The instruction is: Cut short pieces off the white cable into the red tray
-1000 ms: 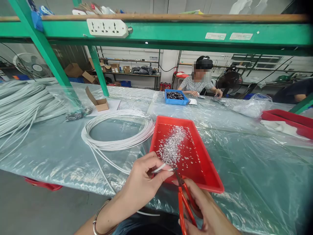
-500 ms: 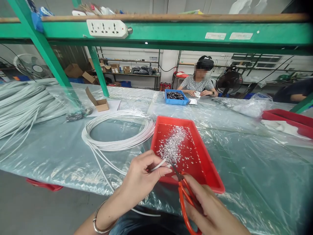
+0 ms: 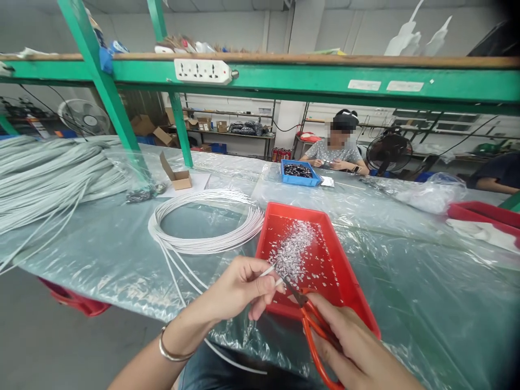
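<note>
My left hand pinches white cable ends between thumb and fingers above the near end of a red tray. In my right hand is a pair of scissors with orange handles. The dark blade tips reach up to the cable ends; whether they touch is too small to tell. Small silvery-white clippings lie scattered on the tray floor. A coil of white cable rests on the table left of the tray, with several strands trailing toward me.
A large bundle of pale cable lies at the left. Further back are an open cardboard box and a blue tray of dark parts. A co-worker sits across the table. A green shelf beam with a power strip spans overhead.
The whole view has shifted down and slightly right as the head moved. My left fingers have changed their hold slightly on the cable ends, and the scissors stay close by them.
</note>
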The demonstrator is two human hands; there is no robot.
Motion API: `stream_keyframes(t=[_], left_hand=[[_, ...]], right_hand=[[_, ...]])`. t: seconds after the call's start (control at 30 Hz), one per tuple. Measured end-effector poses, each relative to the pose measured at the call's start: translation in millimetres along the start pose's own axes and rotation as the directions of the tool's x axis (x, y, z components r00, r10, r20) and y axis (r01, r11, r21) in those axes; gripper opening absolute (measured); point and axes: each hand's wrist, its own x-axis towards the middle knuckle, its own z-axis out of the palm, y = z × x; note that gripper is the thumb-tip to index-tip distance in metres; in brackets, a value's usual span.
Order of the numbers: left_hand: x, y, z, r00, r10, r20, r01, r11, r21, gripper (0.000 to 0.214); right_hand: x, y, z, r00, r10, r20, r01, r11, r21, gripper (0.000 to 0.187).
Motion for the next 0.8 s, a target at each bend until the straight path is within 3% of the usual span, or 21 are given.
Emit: stream_keyframes(t=[0.07,0.13,0.23,0.37,0.53,0.63,0.8], left_hand=[[-1,0,2.1,0.993,0.039,-0.111,-0.023,0.990,0.139,0.033],[-2,0,4.5,0.964,0.161,-0.211,-0.065,0.914,0.401,0.034],[-5,0,7.1,0.929,0.314,-0.195,-0.118,0.752,0.648,0.035],[-2,-2,9.9,0.943,0.296,-0.148,-0.125,0.732,0.670,0.030],[13,-5,15.6,0.931,0.296,-0.214,-0.095,0.761,0.642,0.030],[22,-6,15.1,0.927,0.270,-0.261,-0.053,0.783,0.620,0.038],[23,-11,6.5,0.948,0.130,-0.289,0.036,0.862,0.505,0.037]], right_hand=[[2,-1,1,0.997,-0.013,-0.072,0.009,0.998,-0.056,0.033],[2,0,5,0.995,0.020,-0.101,-0.027,0.997,-0.073,0.037],[-4,5,16,0.990,0.126,-0.064,-0.125,0.992,0.008,0.043],[-14,9,31,0.960,0.281,-0.014,-0.274,0.945,0.179,0.049],[-3,-1,37,0.853,0.503,-0.138,-0.393,0.793,0.466,0.051],[8,-3,36,0.832,0.541,-0.122,-0.386,0.723,0.572,0.058],[11,-2,40,0.817,0.575,-0.042,-0.406,0.625,0.667,0.067]])
